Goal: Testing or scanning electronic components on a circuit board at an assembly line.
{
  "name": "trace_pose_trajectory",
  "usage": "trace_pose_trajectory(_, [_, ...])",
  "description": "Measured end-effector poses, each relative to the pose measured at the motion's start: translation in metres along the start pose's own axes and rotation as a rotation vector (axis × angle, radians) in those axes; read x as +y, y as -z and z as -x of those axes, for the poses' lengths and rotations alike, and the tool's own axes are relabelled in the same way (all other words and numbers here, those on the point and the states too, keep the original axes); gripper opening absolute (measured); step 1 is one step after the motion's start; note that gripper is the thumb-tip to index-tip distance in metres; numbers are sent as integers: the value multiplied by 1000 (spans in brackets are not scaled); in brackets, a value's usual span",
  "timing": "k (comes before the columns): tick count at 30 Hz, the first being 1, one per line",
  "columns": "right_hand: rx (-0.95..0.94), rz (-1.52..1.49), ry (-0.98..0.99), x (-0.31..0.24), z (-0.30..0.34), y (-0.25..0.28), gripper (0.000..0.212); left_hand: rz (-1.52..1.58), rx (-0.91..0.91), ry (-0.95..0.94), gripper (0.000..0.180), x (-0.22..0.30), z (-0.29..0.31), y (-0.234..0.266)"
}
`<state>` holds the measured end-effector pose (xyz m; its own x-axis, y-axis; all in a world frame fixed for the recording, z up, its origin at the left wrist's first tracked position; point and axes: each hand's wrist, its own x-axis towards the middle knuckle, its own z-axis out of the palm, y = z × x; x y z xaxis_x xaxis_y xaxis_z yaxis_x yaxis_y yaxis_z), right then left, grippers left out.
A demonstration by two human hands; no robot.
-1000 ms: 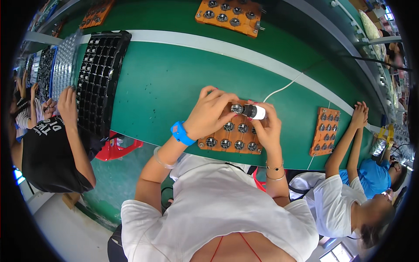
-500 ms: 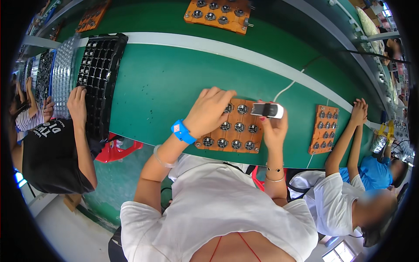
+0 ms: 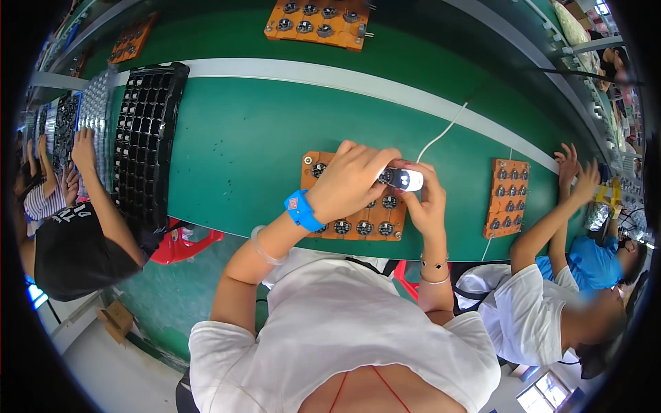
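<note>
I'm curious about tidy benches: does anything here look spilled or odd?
Yes: dark specks lie scattered on the green tabletop, left of the orange fixture board. Loose on a plain surface, they look like stray debris, though too small to identify.

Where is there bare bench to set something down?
Widest: the green bench top between the black tray and the middle orange board, with scattered dark specks. Smaller: between the right hand and the rightmost orange board. Crowded: the middle board, holding round parts and partly under the left hand.
</note>
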<state>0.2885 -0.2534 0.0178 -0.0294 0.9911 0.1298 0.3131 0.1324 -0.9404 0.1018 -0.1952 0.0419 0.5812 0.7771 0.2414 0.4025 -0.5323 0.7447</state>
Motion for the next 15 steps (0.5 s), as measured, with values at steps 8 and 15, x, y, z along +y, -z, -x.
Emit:
trace_pose_trajectory(8, [152, -336, -10, 14, 13, 6, 40, -304, -25, 34, 48, -3, -3, -5])
trace_pose_trajectory(15, [110, -143, -11, 24, 17, 29, 37, -258, -58, -51, 43, -2, -14, -31])
